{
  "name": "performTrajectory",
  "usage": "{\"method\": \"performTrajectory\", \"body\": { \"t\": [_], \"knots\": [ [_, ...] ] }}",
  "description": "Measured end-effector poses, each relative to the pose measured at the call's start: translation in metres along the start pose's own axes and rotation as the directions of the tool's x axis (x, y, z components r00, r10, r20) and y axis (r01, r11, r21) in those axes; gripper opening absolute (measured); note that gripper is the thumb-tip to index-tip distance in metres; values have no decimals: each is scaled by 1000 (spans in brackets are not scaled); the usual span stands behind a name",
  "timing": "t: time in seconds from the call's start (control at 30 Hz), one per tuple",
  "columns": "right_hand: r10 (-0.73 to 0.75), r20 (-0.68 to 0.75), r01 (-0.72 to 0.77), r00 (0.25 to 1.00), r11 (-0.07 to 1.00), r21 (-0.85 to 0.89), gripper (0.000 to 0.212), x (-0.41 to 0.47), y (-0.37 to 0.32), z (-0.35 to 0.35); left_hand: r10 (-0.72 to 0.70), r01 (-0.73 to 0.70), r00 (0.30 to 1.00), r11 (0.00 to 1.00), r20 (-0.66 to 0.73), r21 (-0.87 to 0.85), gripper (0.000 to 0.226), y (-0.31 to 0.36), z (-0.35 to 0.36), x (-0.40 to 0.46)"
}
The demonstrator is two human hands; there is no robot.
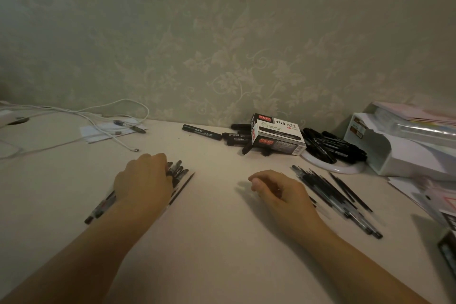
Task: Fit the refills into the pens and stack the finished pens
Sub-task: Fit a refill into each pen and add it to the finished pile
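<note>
My left hand [144, 180] lies palm down on a row of several black pens [176, 170] at the left of the table; its fingers curl over their far ends. A thin refill [181, 189] lies just right of that row. My right hand [276, 189] hovers low over the table with fingers loosely curled and nothing visible in it. Right of it lies a pile of pens and thin refills [333, 195], slanting towards me.
A black and white marker box [277, 137] stands at the back with thick black markers [202, 132] around it, some on a white plate [333, 168]. White cables [98, 116] trail at the back left. A white organiser [399, 145] and papers fill the right edge.
</note>
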State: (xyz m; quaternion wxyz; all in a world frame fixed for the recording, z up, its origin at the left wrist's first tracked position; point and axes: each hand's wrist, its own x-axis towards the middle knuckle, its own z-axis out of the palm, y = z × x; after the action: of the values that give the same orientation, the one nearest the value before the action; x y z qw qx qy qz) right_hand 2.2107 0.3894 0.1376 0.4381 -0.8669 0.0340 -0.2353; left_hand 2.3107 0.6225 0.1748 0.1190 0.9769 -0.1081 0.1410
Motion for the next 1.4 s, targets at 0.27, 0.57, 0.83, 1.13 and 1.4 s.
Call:
{"method": "performTrajectory", "body": {
  "t": [0.27,0.57,0.83,1.13,1.4],
  "knots": [
    [-37,-53,24,998,975,-220,9,1,-2,-4,88,-97,989,993,-117,-67,17,6,3,0],
    [75,-254,-237,964,673,-700,22,12,10,-51,423,-434,900,857,-101,-279,7,41,27,-22],
    [178,-262,-317,948,575,-754,18,12,17,-54,447,-444,892,838,-67,-316,6,41,27,-22],
    [225,-267,-349,937,580,-736,23,14,20,-52,468,-461,882,825,-62,-328,10,42,31,-23],
    [104,-288,-163,952,968,-190,4,18,-18,-34,430,-409,897,722,-101,-558,11,49,30,-25]
  ]
}}
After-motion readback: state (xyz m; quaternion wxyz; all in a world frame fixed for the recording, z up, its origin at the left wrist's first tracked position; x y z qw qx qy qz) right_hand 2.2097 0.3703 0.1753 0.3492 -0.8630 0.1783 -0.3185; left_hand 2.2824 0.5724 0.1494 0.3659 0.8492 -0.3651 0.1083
